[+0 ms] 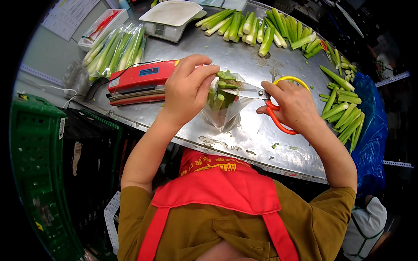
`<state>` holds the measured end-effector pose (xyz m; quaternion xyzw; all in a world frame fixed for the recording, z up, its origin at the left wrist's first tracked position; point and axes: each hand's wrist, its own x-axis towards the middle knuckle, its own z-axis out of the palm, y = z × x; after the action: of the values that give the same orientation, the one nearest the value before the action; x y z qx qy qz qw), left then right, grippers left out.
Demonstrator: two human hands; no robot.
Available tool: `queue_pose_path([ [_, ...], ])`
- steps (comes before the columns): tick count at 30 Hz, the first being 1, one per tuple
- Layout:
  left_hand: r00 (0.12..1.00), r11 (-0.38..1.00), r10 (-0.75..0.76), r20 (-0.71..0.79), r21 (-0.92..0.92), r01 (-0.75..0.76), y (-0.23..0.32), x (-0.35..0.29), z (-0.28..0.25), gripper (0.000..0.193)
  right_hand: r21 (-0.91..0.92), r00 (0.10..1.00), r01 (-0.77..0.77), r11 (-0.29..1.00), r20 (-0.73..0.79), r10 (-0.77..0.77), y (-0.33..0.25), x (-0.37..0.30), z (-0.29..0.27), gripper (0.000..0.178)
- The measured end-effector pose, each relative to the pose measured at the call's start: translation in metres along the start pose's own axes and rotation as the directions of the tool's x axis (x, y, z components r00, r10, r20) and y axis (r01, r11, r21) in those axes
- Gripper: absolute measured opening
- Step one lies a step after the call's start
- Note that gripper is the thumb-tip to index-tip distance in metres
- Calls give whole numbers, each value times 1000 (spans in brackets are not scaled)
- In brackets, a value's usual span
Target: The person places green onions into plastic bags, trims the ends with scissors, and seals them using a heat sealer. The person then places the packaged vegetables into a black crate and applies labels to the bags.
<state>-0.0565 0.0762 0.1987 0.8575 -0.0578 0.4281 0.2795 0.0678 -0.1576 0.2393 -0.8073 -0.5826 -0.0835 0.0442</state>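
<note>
In the middle of the metal table, a clear plastic bag [225, 121] holds cut leek stalks [219, 102]. My left hand [187, 89] is closed at the bag's upper left, fingertips beside the leek ends [228, 80]; exactly where it pinches the film is hidden. From the other side my right hand [291, 103] grips scissors [244, 91] with red and yellow handles. Their blades point left, against the green ends at the bag's mouth.
A red heat sealer [141, 75] lies left, before bagged leeks [117, 50], a white tray [119, 18] and a scale [170, 31]. Leeks [248, 26] line the back edge. Green cuttings [344, 108] and blue plastic [372, 124] are at right, a green crate [37, 174] lower left.
</note>
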Motion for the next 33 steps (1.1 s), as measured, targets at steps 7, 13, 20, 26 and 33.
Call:
queue_pose_path([
  [7,971,951,224,79,201,-235,9,9,-10,21,21,1000,-12,1000,-18,13,1,-3,2,44],
  [13,946,985,62,317,132,-109,11,18,-15,12,13,1000,-3,1000,2,2,3,-6,0,50],
  [20,886,946,185,426,167,-277,8,30,-12,8,6,1000,-16,1000,15,16,3,-7,-2,46],
  [26,851,932,150,502,215,-291,13,39,-8,5,-7,999,-31,999,19,31,5,-8,-2,48],
  [33,842,946,158,515,164,-278,13,39,1,5,5,1000,-28,1000,6,28,-2,-4,-7,48],
])
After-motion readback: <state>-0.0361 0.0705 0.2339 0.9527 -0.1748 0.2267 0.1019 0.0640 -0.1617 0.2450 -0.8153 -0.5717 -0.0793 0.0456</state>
